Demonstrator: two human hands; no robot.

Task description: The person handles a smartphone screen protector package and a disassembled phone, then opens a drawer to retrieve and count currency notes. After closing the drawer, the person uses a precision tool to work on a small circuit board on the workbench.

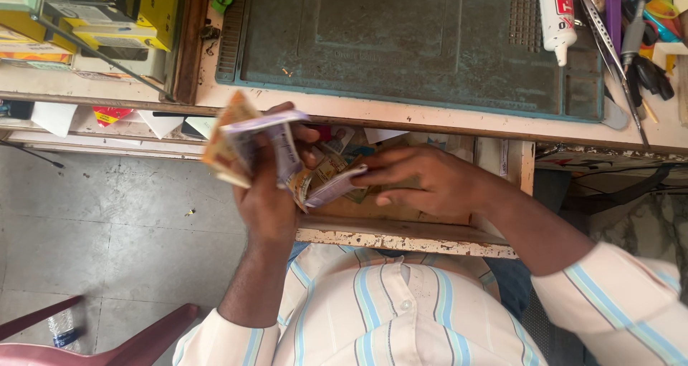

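My left hand (269,194) grips a folded bundle of paper banknotes (247,140), fanned upward in orange and pale violet. My right hand (423,180) pinches one note (333,187) at its edge, beside the bundle, over an open wooden drawer (401,233) under the bench. More notes and cards lie in the drawer behind the hands, partly hidden.
A dark green work mat (401,44) covers the benchtop. A white glue tube (557,15), tweezers (609,51) and other hand tools lie at its right. Yellow boxes (107,15) stack at the left. A red plastic chair (107,337) and a plastic bottle (63,330) stand on the tiled floor.
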